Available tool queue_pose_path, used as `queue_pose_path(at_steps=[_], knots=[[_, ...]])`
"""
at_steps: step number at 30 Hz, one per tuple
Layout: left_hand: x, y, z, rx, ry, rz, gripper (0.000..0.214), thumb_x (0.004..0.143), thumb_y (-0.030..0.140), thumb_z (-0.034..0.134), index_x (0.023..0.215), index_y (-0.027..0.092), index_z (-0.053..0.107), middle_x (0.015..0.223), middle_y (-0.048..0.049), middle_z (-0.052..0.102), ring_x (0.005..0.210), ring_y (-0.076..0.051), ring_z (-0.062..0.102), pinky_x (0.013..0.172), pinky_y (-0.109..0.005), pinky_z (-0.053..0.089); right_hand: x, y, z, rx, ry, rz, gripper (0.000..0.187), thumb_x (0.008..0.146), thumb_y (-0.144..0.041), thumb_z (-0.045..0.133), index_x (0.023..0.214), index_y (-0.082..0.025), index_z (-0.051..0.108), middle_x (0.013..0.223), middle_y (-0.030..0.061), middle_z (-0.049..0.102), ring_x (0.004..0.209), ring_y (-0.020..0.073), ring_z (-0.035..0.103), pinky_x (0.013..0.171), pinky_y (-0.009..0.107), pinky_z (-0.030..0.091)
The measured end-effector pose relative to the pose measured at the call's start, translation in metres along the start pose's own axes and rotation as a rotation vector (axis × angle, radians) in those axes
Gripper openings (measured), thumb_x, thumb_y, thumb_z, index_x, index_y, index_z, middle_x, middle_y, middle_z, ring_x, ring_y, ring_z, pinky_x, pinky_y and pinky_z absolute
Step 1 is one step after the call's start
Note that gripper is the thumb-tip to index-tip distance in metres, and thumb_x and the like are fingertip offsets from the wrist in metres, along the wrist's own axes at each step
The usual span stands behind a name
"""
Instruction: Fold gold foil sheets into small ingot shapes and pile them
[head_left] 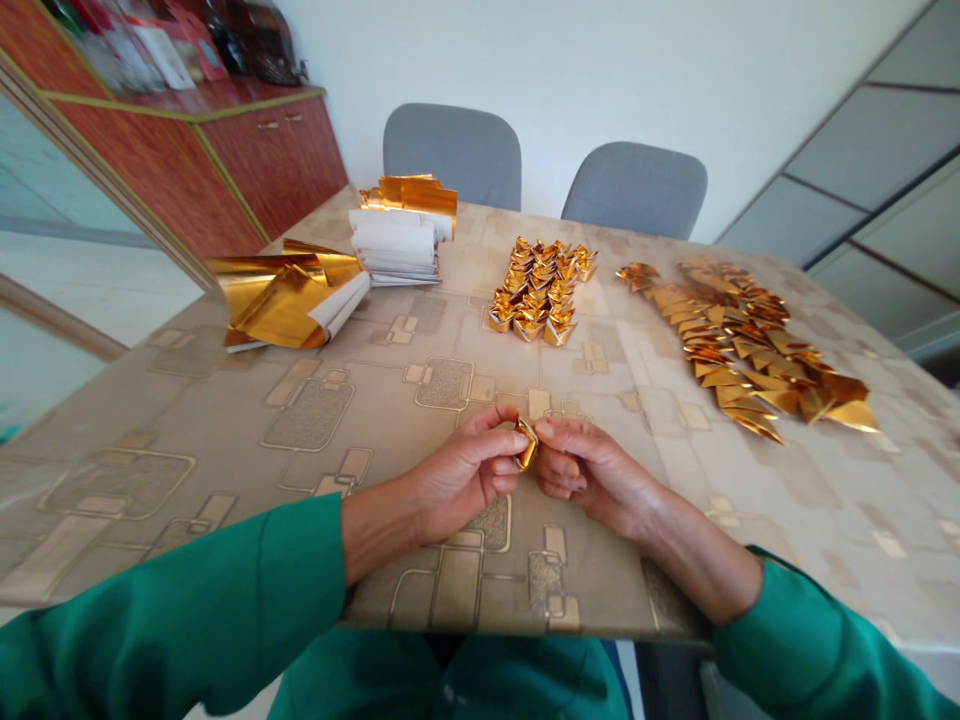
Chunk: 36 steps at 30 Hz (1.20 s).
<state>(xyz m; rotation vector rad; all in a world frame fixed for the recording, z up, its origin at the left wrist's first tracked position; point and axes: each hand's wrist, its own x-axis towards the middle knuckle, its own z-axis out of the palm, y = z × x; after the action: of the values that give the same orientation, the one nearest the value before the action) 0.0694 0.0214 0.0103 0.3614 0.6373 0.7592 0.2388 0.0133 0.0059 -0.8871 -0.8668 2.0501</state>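
My left hand (465,470) and my right hand (581,470) meet above the patterned table cover (307,415). Between their fingertips they pinch a small folded gold foil paper piece (526,443), which hides part of its shape. Both hands hold this one piece. Farther ahead stands a heap of folded gold paper ingots (538,290). To the right lies a wide spread of flatter, pointed gold folds (742,345). Curled gold foil sheets (289,305) and a stack of white-backed gold paper (397,235) lie at the far left.
Two grey chairs (451,155) (635,190) stand behind the table, against a white wall. A reddish-brown wooden cabinet (274,160) stands at the back left, with assorted items on top. The table's near edge runs just under my forearms.
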Motion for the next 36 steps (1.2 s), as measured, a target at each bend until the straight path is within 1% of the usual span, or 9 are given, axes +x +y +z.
queue_pose_path(at_steps=[3, 7, 10, 15, 23, 26, 29, 32, 36], knots=[[0.0017, 0.0013, -0.0011, -0.083, -0.024, -0.011, 0.028, 0.064, 0.005, 0.078, 0.084, 0.014, 0.06, 0.067, 0.0047, 0.057, 0.045, 0.0, 0.045, 0.042, -0.009, 0.033, -0.0005, -0.001, 0.001, 0.016, -0.014, -0.02, 0.028, 0.086, -0.036, 0.066, 0.068, -0.018, 0.054, 0.05, -0.0076, 0.042, 0.046, 0.0076, 0.03, 0.048, 0.022, 0.03], [0.0028, 0.0015, -0.0026, -0.129, -0.038, 0.006, 0.028, 0.063, 0.005, 0.079, 0.082, 0.013, 0.06, 0.067, 0.0047, 0.057, 0.047, 0.001, 0.046, 0.044, -0.009, 0.036, -0.0008, -0.003, 0.0024, 0.022, -0.02, -0.024, 0.024, 0.085, -0.036, 0.069, 0.073, -0.018, 0.057, 0.054, -0.0069, 0.047, 0.048, 0.0074, 0.034, 0.049, 0.021, 0.032], [0.0012, 0.0005, -0.0023, -0.054, -0.033, 0.014, 0.03, 0.065, 0.007, 0.079, 0.087, 0.016, 0.059, 0.067, 0.005, 0.057, 0.047, -0.001, 0.047, 0.044, -0.01, 0.037, -0.0009, -0.004, 0.0026, -0.007, -0.011, -0.02, 0.022, 0.083, -0.035, 0.071, 0.077, -0.017, 0.06, 0.053, -0.0076, 0.047, 0.047, 0.0067, 0.035, 0.05, 0.02, 0.032], [-0.0007, -0.0015, -0.0015, 0.123, 0.027, 0.036, 0.033, 0.068, 0.012, 0.077, 0.093, 0.018, 0.056, 0.066, 0.0053, 0.056, 0.047, -0.003, 0.046, 0.043, -0.012, 0.037, -0.001, -0.0036, 0.0029, -0.042, -0.005, -0.01, 0.021, 0.082, -0.032, 0.073, 0.078, -0.015, 0.062, 0.051, -0.0078, 0.047, 0.047, 0.006, 0.036, 0.052, 0.02, 0.033], [0.0042, -0.0042, -0.0054, 0.014, -0.028, 0.063, 0.031, 0.068, 0.012, 0.078, 0.09, 0.016, 0.056, 0.07, 0.0048, 0.056, 0.052, -0.001, 0.049, 0.049, -0.011, 0.04, -0.0001, -0.0051, 0.0052, -0.005, 0.01, -0.024, 0.024, 0.084, -0.035, 0.071, 0.073, -0.017, 0.06, 0.054, -0.0056, 0.053, 0.048, 0.0064, 0.041, 0.051, 0.02, 0.034], [0.003, -0.0041, -0.0045, 0.022, -0.035, 0.067, 0.034, 0.069, 0.013, 0.077, 0.095, 0.018, 0.055, 0.071, 0.0041, 0.057, 0.052, -0.002, 0.05, 0.049, -0.012, 0.041, -0.0001, -0.0045, 0.0042, -0.002, 0.028, -0.026, 0.023, 0.083, -0.035, 0.071, 0.074, -0.016, 0.061, 0.055, -0.0052, 0.054, 0.049, 0.0064, 0.043, 0.051, 0.02, 0.033], [0.0012, -0.0037, -0.0027, 0.089, -0.022, 0.062, 0.036, 0.071, 0.014, 0.075, 0.1, 0.019, 0.054, 0.069, 0.0027, 0.059, 0.052, -0.004, 0.049, 0.048, -0.013, 0.041, 0.0001, -0.003, 0.0025, -0.016, 0.031, -0.021, 0.021, 0.082, -0.033, 0.073, 0.076, -0.016, 0.063, 0.057, -0.0045, 0.058, 0.052, 0.0068, 0.047, 0.053, 0.02, 0.035], [0.0007, -0.0035, -0.0022, 0.145, 0.012, 0.058, 0.036, 0.07, 0.012, 0.073, 0.099, 0.02, 0.053, 0.067, 0.0017, 0.061, 0.051, -0.005, 0.048, 0.047, -0.013, 0.04, 0.0006, -0.0017, 0.0014, -0.028, 0.027, -0.003, 0.021, 0.081, -0.032, 0.075, 0.077, -0.015, 0.063, 0.059, -0.0038, 0.06, 0.054, 0.0071, 0.049, 0.056, 0.021, 0.037], [0.002, -0.0041, -0.004, 0.105, 0.024, 0.037, 0.03, 0.072, 0.01, 0.07, 0.096, 0.019, 0.055, 0.065, 0.0026, 0.059, 0.049, -0.004, 0.049, 0.047, -0.012, 0.042, 0.0012, -0.0014, 0.0018, -0.03, 0.041, 0.002, 0.021, 0.081, -0.033, 0.074, 0.077, -0.015, 0.063, 0.058, -0.0037, 0.06, 0.053, 0.007, 0.048, 0.055, 0.021, 0.036]])
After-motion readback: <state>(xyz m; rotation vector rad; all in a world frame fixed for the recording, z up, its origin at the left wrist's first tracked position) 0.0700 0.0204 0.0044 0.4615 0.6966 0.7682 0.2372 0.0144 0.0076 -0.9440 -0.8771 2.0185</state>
